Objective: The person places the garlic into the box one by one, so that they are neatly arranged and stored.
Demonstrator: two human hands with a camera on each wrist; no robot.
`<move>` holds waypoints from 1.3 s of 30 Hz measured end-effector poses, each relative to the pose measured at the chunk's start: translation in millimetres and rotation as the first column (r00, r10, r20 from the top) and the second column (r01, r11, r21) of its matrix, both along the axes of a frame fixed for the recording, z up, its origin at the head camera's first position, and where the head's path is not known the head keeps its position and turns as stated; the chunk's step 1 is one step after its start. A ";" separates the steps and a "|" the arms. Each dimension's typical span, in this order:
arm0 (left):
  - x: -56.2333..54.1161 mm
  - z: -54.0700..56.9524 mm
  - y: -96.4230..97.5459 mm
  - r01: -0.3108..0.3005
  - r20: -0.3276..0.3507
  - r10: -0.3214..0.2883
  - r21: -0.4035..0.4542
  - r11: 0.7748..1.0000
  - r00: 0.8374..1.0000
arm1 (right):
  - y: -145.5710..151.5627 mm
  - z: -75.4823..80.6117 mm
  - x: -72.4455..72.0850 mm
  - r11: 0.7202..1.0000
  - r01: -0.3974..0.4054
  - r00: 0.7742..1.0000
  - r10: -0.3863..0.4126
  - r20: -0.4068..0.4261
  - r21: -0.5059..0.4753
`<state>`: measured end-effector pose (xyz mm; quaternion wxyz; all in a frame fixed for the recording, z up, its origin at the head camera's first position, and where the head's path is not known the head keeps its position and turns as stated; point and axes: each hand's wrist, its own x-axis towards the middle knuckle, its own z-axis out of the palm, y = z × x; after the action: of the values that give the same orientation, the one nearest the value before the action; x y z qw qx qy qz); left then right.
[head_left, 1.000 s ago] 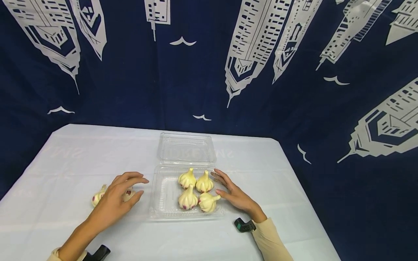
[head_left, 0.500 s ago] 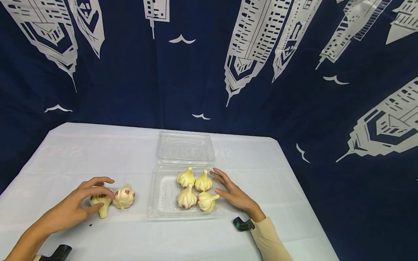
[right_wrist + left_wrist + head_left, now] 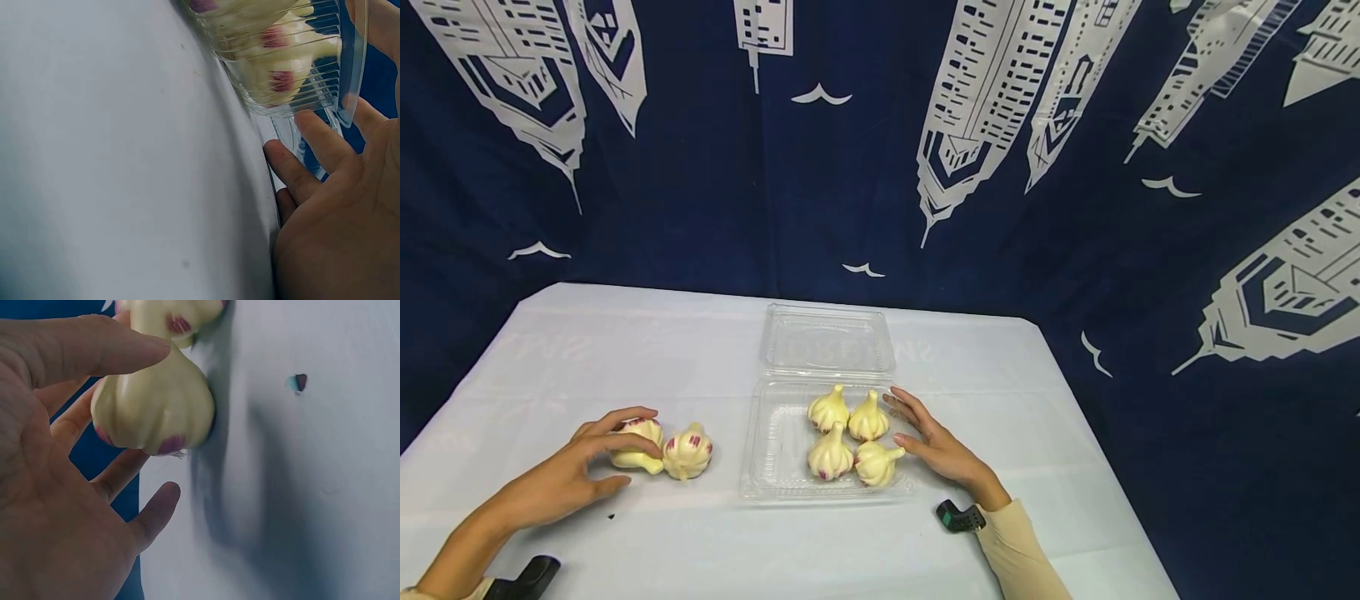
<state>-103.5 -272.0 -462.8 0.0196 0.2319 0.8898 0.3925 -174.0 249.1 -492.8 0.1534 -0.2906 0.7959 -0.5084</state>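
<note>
My left hand curves its fingers around a pale garlic bulb with purple marks. In the left wrist view one finger lies across its stem and others reach behind it. A second garlic bulb sits right beside it. My right hand rests with extended fingers at the right side of a clear plastic clamshell box, fingertips at its rim in the right wrist view. Inside the box's right half are several garlic bulbs. The box's lid lies folded back behind it.
A white cloth covers the table; a small dark fleck lies on it near my left hand. Behind the table hangs a dark blue curtain with white building prints.
My left hand has moved left onto the left-hand garlic bulb, whose stem has swung from pointing toward me to pointing right. My right hand and the box stay in place.
</note>
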 end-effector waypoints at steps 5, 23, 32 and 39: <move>-1.5 -2.9 -1.0 -0.016 0.024 0.017 -0.015 1.000 1.000 | 1.2 -2.4 0.1 1.000 0.005 1.000 -0.005 0.001 -0.002; -3.3 -12.8 -3.2 -0.121 -0.127 0.121 0.011 0.993 0.985 | 1.6 -6.6 -0.6 1.000 0.009 1.000 -0.009 0.004 0.011; -4.5 -8.4 -2.8 -0.159 -0.172 0.157 -0.001 0.987 0.973 | 1.4 -2.6 -0.6 1.000 -0.007 1.000 0.007 -0.009 -0.002; -6.2 -1.7 -1.1 -0.170 -0.194 0.166 -0.005 0.985 0.967 | 0.9 -1.9 -0.6 1.000 -0.009 1.000 0.009 -0.001 -0.005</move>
<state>-109.7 -273.1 -464.5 -0.0973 0.1923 0.9082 0.3588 -174.6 250.0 -494.7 0.1543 -0.2947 0.7934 -0.5098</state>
